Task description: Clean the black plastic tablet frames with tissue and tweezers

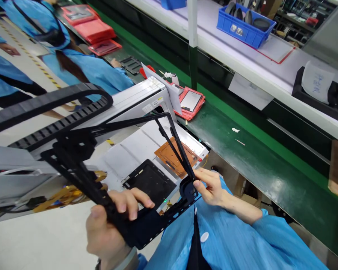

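Note:
A black rectangular frame (154,224) with an open middle is held up, tilted, close to the camera. My left hand (115,221) grips its lower left corner, thumb on the outer side and fingers over the inner edge. At the right side of the frame, my right hand (210,186) pinches the edge between thumb and fingers. Below and behind it, a dark flat panel (149,182) lies on the white machine bed (115,159). An orange-brown plate (176,155) lies beside that panel, partly seen through the frame.
A black cable chain (70,116) and machine housing stand at the left. The green bench (259,168) runs along the right, with red-wrapped panels (190,101). A blue basket (243,26) sits on the upper shelf. People in blue (84,69) are at upper left.

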